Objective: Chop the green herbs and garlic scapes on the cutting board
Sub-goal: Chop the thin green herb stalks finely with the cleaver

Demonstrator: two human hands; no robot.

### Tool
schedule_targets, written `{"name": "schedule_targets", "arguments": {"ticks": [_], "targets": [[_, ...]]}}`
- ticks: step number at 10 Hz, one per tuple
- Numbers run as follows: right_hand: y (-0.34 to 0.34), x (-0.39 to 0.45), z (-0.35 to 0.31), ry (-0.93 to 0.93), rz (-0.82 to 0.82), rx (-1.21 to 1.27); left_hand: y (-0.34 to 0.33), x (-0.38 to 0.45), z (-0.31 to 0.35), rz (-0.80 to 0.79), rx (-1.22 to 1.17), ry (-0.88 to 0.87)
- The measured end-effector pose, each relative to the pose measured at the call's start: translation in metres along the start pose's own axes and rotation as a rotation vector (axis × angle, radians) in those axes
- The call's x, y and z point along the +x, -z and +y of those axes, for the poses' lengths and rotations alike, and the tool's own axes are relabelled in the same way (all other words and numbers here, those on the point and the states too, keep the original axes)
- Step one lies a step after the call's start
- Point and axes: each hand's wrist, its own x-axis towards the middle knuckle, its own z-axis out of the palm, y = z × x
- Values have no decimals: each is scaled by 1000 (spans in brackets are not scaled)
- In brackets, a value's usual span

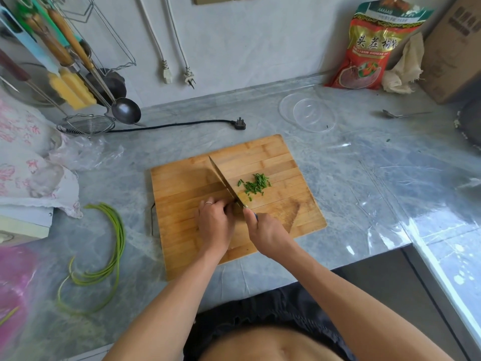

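- Both forearms reach in from the near edge; the right hand (269,234) is wrapped round the handle of the knife (225,182), and the left hand (214,222), fingers curled under, pins something beside the blade that I cannot make out.
- Best to keep those knuckles tucked and cuts short.
- Chopped herbs (255,185) lie heaped on the cutting board (273,157), right of the blade.
- Uncut garlic scapes (114,235) wait on the counter, left of the board.
- Farther back, a clear plastic bowl (308,113) looks empty.

Slatted wooden cutting board (260,157), glossy marbled counter (364,165)
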Motion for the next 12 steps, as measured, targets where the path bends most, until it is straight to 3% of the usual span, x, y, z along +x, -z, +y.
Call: {"name": "schedule_targets", "arguments": {"ticks": [5,7,9,12], "targets": [[31,23,0,-74,9,112,3,0,4,-20,-19,-2],[42,18,5,-63,-10,275,7,-3,0,-35,51,-105],[43,6,8,-59,-57,329,8,3,-4,-61,-50,-76],[26,-21,19,-6,-55,180,6,8,-10,-57,-85,6]]}}
